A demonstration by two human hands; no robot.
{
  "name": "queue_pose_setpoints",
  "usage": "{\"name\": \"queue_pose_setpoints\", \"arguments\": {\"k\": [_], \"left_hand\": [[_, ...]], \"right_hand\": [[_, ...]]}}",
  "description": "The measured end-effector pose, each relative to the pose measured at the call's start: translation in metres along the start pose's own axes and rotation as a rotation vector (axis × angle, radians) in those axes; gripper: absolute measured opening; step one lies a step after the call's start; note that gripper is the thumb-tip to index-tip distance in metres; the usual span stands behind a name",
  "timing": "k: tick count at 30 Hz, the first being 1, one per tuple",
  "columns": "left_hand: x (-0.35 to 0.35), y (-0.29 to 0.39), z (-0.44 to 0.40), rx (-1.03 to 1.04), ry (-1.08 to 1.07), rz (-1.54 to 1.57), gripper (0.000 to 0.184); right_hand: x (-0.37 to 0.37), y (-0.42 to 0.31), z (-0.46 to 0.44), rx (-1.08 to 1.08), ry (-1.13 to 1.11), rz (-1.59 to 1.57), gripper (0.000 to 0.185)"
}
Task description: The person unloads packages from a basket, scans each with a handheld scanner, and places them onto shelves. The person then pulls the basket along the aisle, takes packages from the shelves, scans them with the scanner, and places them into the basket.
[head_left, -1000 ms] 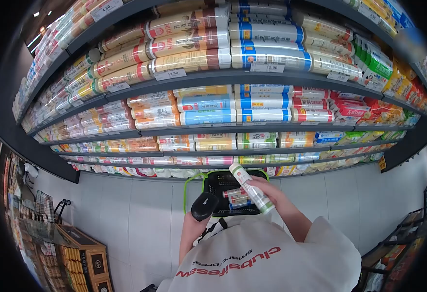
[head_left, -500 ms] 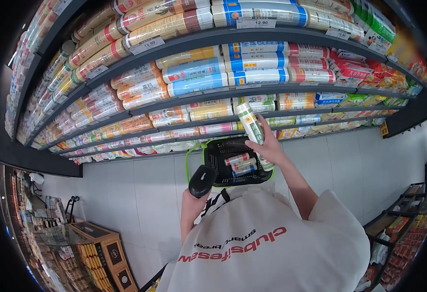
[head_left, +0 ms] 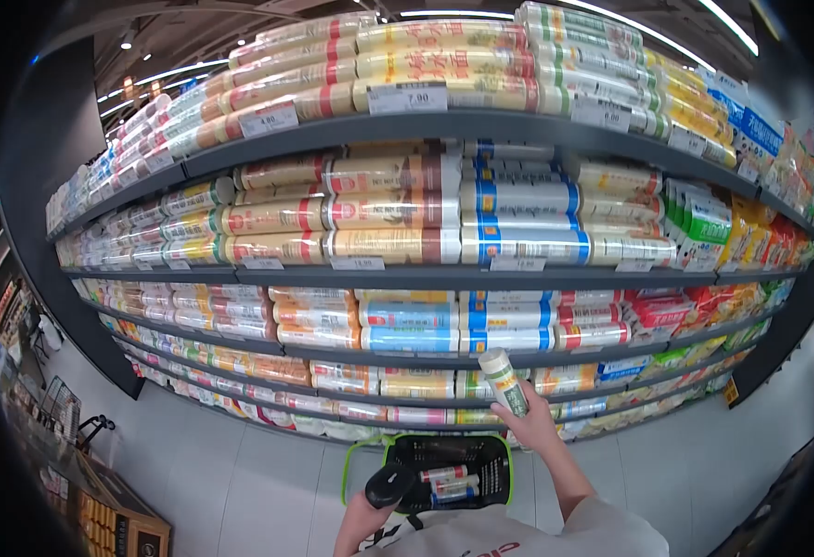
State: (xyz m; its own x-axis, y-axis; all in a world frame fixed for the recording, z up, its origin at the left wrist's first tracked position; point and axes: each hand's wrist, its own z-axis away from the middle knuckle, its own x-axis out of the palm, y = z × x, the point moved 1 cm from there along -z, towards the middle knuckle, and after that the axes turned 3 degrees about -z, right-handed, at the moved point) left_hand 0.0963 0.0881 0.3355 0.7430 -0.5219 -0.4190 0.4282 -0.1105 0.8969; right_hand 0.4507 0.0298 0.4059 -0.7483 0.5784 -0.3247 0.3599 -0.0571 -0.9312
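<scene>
My right hand (head_left: 534, 422) is closed around a cylindrical pack of dried noodles (head_left: 503, 379) with a white end and a green label. It holds the pack tilted in front of the lower shelves. In my left hand (head_left: 361, 522) is a black handheld scanner (head_left: 391, 485), its rounded top facing me. Between my hands, on the floor, stands a black shopping basket with a bright green rim (head_left: 509, 475). Several noodle packs (head_left: 451, 485) with red, pale and blue ends lie inside it. The scanner covers the basket's near left corner.
Long grey shelves (head_left: 407, 272) full of cylindrical noodle packs curve across the view, with price tags on their edges. Bagged goods (head_left: 699, 227) fill the right side. A wooden display stand (head_left: 124, 515) and a wire cart (head_left: 62, 406) are at the lower left. Grey tiles cover the floor.
The view has tilted up, bringing the top shelves and ceiling lights into sight. My right hand has lifted the noodle pack away from the basket's right side. My left hand keeps the scanner.
</scene>
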Motion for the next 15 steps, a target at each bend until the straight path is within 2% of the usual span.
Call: {"name": "queue_pose_setpoints", "arguments": {"k": [2,3,6,9,10,15], "left_hand": [[-0.007,0.012,0.002,-0.02,0.006,0.006,0.031],[-0.009,0.013,0.002,-0.015,0.004,0.038,0.033],[0.002,-0.017,-0.004,-0.069,-0.072,0.314,0.035],[-0.002,-0.014,0.0,-0.058,-0.049,0.304,0.033],[-0.003,-0.016,0.001,-0.034,-0.031,0.283,0.035],[-0.012,-0.019,0.005,0.016,-0.031,0.24,0.041]], "right_hand": [[-0.015,-0.027,-0.007,-0.065,0.036,0.059,0.061],[-0.025,-0.041,-0.016,-0.003,0.013,0.054,0.057],[-0.05,-0.086,-0.038,-0.275,0.12,0.214,0.056],[-0.067,-0.122,-0.055,-0.403,0.121,0.254,0.056],[-0.069,-0.144,-0.054,-0.553,0.177,0.311,0.055],[-0.093,-0.197,-0.055,-0.907,0.369,0.493,0.057]]}}
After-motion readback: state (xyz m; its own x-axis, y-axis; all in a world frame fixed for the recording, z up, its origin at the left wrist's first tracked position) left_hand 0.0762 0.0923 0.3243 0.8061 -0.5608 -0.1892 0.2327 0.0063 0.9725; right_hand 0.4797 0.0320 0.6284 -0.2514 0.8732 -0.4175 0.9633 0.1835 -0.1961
